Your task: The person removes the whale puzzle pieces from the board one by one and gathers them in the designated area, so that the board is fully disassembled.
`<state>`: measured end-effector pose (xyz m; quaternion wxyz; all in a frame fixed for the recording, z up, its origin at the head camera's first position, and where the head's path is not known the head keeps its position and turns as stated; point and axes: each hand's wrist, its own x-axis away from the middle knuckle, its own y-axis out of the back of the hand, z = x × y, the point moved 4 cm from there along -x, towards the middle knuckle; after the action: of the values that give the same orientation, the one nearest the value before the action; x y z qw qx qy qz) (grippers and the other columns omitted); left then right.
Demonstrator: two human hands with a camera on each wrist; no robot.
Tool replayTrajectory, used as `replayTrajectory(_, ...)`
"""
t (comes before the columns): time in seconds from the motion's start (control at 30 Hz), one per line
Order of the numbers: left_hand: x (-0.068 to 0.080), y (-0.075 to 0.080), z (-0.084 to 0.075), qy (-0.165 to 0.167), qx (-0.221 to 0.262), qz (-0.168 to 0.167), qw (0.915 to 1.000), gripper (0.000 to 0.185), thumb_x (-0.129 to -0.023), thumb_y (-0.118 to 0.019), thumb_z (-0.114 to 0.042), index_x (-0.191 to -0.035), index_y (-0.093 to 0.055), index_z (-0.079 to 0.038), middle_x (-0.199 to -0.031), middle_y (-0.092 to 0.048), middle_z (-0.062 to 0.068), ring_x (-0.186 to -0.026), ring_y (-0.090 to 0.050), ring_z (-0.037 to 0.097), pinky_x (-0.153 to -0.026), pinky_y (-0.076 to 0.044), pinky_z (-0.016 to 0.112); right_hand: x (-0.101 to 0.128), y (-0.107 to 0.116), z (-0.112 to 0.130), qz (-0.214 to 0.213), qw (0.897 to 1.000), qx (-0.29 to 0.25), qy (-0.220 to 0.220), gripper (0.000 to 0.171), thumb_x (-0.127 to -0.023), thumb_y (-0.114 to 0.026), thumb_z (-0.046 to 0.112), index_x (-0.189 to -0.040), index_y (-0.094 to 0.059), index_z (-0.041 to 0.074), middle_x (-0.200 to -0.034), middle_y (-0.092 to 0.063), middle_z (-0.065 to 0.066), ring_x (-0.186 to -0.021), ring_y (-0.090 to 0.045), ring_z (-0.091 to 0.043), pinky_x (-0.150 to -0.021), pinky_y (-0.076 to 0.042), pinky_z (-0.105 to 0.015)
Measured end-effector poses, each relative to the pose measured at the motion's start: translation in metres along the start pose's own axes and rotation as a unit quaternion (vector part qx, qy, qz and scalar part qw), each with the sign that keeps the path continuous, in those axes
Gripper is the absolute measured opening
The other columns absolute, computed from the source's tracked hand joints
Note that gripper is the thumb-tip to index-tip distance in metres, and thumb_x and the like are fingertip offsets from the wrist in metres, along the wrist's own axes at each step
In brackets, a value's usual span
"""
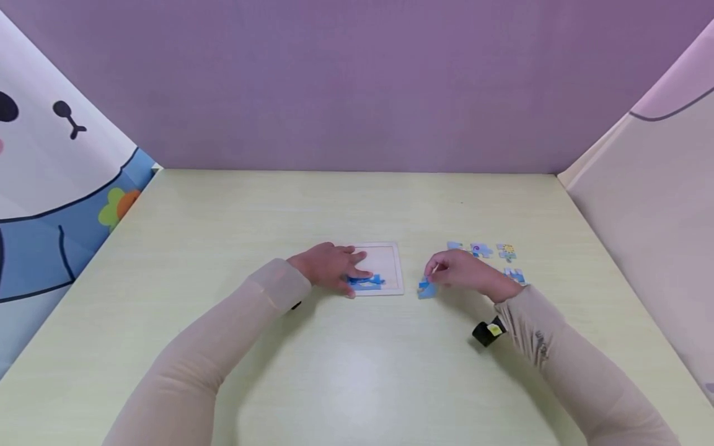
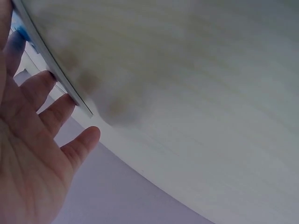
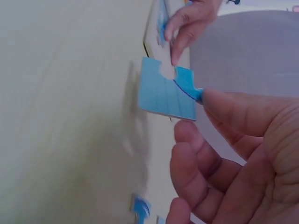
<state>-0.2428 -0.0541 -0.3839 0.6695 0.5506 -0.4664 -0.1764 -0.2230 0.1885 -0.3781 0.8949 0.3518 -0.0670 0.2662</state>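
My left hand (image 1: 330,266) rests with spread fingers over the left side of a white-rimmed puzzle tray (image 1: 399,266). Joined blue puzzle pieces (image 1: 372,283) lie in the tray's lower part, partly covered by that hand. In the left wrist view, fingers (image 2: 60,112) lie along the tray's edge (image 2: 56,70). Just right of the tray, my right hand (image 1: 464,271) pinches a blue jigsaw puzzle piece (image 1: 426,290) between thumb and fingers. The right wrist view has this puzzle piece (image 3: 159,95) tilted above the table, its knob at the thumb.
Several loose puzzle pieces (image 1: 481,250) lie on the pale table (image 1: 357,371) beyond and beside the right hand, one with a yellow picture (image 1: 507,251). A purple panel (image 1: 357,87) stands along the table's back edge, with printed panels at both sides.
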Motion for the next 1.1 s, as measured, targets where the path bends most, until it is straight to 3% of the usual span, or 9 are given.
replayTrajectory(0.33,0.0,-0.001,0.0,0.004,0.008,0.001,1.0,0.06,-0.092,-0.057,-0.049,-0.146,-0.04,-0.03,-0.155,-0.027,0.011,-0.141,-0.026,0.034,-0.102,-0.036,0.049,0.013,0.016,-0.016,0.028,1.0,-0.002,-0.008,0.009,-0.089,-0.06,0.005,-0.093,-0.065,-0.002,-0.066,-0.052,0.001,-0.063,-0.046,-0.016,-0.062,-0.042,-0.029)
replayTrajectory(0.67,-0.008,-0.003,-0.002,0.0,0.019,0.005,0.9998,0.06,-0.092,-0.057,-0.049,-0.146,-0.039,-0.031,-0.156,-0.026,0.01,-0.142,-0.025,0.032,-0.105,-0.033,0.049,0.034,0.034,-0.037,0.07,0.997,0.017,-0.024,0.01,-0.089,-0.061,0.009,-0.091,-0.065,0.0,-0.072,-0.054,0.002,-0.066,-0.048,-0.015,-0.064,-0.042,-0.03)
replayTrajectory(1.1,-0.009,-0.005,0.0,0.002,0.024,0.012,0.9996,0.06,-0.092,-0.056,-0.05,-0.147,-0.037,-0.032,-0.157,-0.024,0.008,-0.143,-0.021,0.031,-0.108,-0.029,0.049,0.056,0.063,-0.067,0.076,0.994,0.022,-0.071,0.013,-0.091,-0.06,0.009,-0.093,-0.063,-0.004,-0.075,-0.052,0.002,-0.059,-0.046,-0.011,-0.058,-0.043,-0.027)
